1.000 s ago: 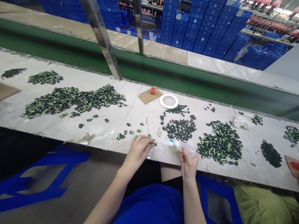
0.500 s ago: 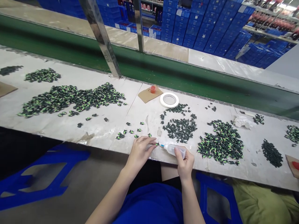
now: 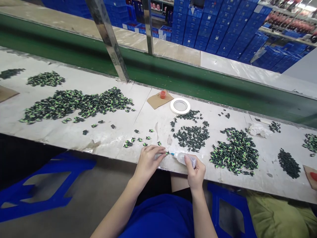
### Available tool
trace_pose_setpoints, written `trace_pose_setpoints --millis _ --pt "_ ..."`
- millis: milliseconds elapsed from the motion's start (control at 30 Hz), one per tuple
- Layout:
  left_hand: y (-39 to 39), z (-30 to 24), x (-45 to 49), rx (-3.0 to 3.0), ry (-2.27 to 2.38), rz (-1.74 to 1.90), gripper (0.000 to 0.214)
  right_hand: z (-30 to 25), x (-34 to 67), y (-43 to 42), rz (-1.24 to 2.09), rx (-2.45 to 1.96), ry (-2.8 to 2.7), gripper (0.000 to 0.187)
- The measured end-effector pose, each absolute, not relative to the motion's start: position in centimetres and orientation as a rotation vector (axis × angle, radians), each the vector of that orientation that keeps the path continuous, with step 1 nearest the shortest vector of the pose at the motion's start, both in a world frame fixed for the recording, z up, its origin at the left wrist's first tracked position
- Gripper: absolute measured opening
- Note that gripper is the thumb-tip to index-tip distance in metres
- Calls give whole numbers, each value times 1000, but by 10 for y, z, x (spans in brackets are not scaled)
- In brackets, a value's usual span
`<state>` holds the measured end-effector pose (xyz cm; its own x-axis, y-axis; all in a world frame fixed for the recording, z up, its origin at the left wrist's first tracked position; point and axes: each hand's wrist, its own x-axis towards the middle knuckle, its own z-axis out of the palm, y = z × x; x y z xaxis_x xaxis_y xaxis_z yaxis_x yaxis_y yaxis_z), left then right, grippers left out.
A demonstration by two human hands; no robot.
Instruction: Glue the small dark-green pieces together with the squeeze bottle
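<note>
Between the thumb and fingertips of my left hand is a small dark-green piece with bright green on it. My right hand grips a translucent squeeze bottle, tilted on its side. Its blue nozzle tip points left and is right by the small piece; whether they touch I cannot tell. Several loose green-and-black pieces lie left of my fingers. Beyond the bottle is a pile of slim dark pieces.
A white tape roll and a red-lidded cup on cardboard sit at the back. Large piles of green-and-black pieces lie left and right. Blue stools stand below the table edge; a metal post rises behind.
The bottle's nozzle has shifted very slightly toward the small piece. Both hands otherwise keep their places and grips; the whole view has moved a touch.
</note>
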<state>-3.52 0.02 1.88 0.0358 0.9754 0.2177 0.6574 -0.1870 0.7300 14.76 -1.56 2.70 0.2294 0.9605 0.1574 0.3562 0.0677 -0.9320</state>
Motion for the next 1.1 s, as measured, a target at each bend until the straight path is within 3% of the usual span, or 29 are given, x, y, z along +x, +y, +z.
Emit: trace_pose_setpoints --millis 767,1100 --pt "1 22 -35 1843 1669 922 8 27 148 -15 733 -1483 -1320 33" --pt "-1 20 -36 1873 1642 933 12 24 153 -16 662 -1420 -1017 34"
